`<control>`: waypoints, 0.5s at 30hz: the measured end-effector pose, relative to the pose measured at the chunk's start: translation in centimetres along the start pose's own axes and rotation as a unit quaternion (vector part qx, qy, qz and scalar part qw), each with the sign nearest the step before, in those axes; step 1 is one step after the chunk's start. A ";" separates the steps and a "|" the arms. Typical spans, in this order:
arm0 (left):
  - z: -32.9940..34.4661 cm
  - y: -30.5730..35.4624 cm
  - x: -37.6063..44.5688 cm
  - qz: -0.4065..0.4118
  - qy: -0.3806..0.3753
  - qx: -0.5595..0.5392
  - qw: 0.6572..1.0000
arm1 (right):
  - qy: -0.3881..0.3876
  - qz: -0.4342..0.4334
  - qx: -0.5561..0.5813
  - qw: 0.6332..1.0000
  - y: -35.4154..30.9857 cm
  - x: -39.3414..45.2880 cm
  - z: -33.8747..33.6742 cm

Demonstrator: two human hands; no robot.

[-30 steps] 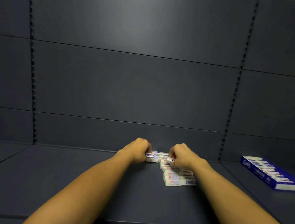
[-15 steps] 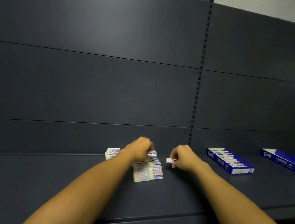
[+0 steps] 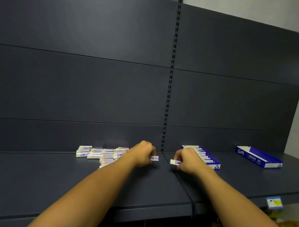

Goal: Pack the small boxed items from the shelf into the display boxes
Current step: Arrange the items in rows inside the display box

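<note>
A dark grey shelf (image 3: 54, 181) runs across the view, backed by panels (image 3: 75, 86) of the same colour. A slotted upright (image 3: 167, 104) rises from the back of the shelf, between two panel sections. On the shelf's front edge, towards the right, hangs a small blue and yellow price label (image 3: 274, 202). Below the shelf, blurred goods (image 3: 286, 226) in yellow and dark tones show on a lower level. Above the panels, a pale wall (image 3: 243, 8) appears.

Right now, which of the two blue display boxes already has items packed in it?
The nearer blue display box, just behind the right hand: a row of small boxes fills it. The far blue display box to its right shows none.
</note>
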State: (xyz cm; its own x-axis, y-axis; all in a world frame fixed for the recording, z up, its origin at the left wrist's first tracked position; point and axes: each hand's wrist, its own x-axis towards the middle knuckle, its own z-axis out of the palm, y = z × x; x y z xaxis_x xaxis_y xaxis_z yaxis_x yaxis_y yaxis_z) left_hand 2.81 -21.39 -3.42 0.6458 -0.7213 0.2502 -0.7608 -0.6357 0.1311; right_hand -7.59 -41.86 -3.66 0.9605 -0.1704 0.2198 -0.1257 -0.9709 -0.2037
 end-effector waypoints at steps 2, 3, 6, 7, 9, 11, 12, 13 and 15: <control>0.5 1.3 0.5 0.001 -0.002 -0.002 1.000 | 0.002 0.006 0.005 1.000 1.4 -0.4 -0.3; 0.7 2.1 0.8 0.001 -0.004 -0.002 1.000 | 0.006 0.008 0.006 1.000 2.2 -0.7 -0.4; 1.5 4.6 1.6 -0.002 -0.006 0.000 1.000 | 0.015 0.006 0.003 1.000 4.7 -1.8 -0.9; 1.8 5.4 1.9 -0.002 -0.006 0.001 1.000 | 0.016 0.007 0.003 1.000 5.5 -2.2 -1.1; 2.4 6.8 2.3 -0.003 -0.004 -0.001 1.000 | 0.017 0.011 0.007 1.000 7.0 -3.0 -1.5; 2.9 8.2 2.7 -0.002 -0.004 -0.002 1.000 | 0.016 0.014 0.006 1.000 8.3 -3.7 -1.8; 3.1 8.9 2.9 -0.002 -0.003 -0.003 1.000 | 0.016 0.015 0.006 1.000 9.0 -4.0 -1.9; 3.3 9.6 3.1 -0.002 -0.001 -0.005 1.000 | 0.017 0.015 0.005 1.000 9.7 -4.2 -2.0; 3.7 10.8 3.6 0.000 0.003 -0.006 1.000 | 0.019 0.014 0.001 1.000 11.0 -4.6 -2.2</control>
State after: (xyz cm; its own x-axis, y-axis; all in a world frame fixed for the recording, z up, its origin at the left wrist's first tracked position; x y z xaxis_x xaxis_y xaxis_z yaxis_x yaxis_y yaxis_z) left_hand -2.82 -31.88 -4.63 0.6452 -0.7197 0.2566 -0.7618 -0.6318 0.1433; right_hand -13.94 -52.09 -4.79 0.9467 -0.2042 0.2492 -0.1521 -0.9652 -0.2128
